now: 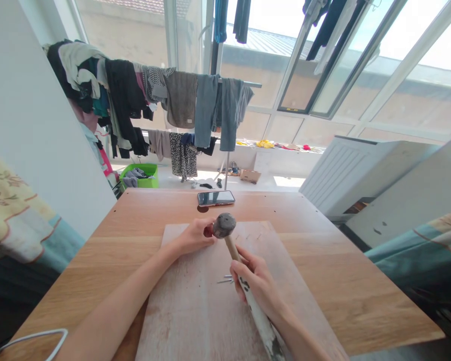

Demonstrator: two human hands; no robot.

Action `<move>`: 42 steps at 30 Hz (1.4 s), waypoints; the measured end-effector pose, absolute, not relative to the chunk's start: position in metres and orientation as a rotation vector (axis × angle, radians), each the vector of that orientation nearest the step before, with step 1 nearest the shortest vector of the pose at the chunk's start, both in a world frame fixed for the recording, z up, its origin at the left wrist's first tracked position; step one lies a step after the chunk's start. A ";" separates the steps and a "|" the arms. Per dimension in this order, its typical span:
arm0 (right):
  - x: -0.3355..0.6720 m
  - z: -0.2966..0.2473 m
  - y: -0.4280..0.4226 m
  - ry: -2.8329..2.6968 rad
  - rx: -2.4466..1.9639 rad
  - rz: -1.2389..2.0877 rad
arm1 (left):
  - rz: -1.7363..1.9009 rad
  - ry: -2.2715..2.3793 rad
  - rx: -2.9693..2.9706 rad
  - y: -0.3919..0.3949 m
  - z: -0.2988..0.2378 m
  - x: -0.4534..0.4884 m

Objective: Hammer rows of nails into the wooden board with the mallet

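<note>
My right hand (253,276) is wrapped round the pale, worn handle of a hammer (224,225). Its dark, round head is raised over the far part of a wooden board (188,306). Close to the head's left side, my left hand (196,235) rests near the board's far edge with its fingers bent together. The hammer head hides their tips, so what they may pinch is out of sight. A few loose nails (225,280) lie on the board just left of my right hand. Several small nails (252,236) stand in the board, right of the hammer head.
The board lies on a wooden table (346,265). A phone (216,198) lies by the table's far edge, and a white cable (56,333) curls at the near left corner. Beyond are a drying rack with clothes (182,98), a green basket (150,175) and a white appliance (346,175).
</note>
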State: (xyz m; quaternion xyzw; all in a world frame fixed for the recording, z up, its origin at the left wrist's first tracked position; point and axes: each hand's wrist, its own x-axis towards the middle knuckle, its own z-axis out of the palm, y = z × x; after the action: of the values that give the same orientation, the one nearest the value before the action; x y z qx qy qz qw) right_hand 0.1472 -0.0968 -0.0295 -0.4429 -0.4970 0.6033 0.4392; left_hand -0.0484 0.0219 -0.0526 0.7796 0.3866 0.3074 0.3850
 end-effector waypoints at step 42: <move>0.169 -0.024 -0.073 -0.970 -1.275 1.164 | 0.645 0.888 2.086 -0.005 -0.022 -0.048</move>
State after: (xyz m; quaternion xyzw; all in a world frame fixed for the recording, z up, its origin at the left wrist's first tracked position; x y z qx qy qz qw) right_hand 0.1695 -0.0728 -0.0238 -0.5384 -0.4094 0.4914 0.5487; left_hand -0.0481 -0.0051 -0.0223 0.8178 0.3482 0.2527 0.3822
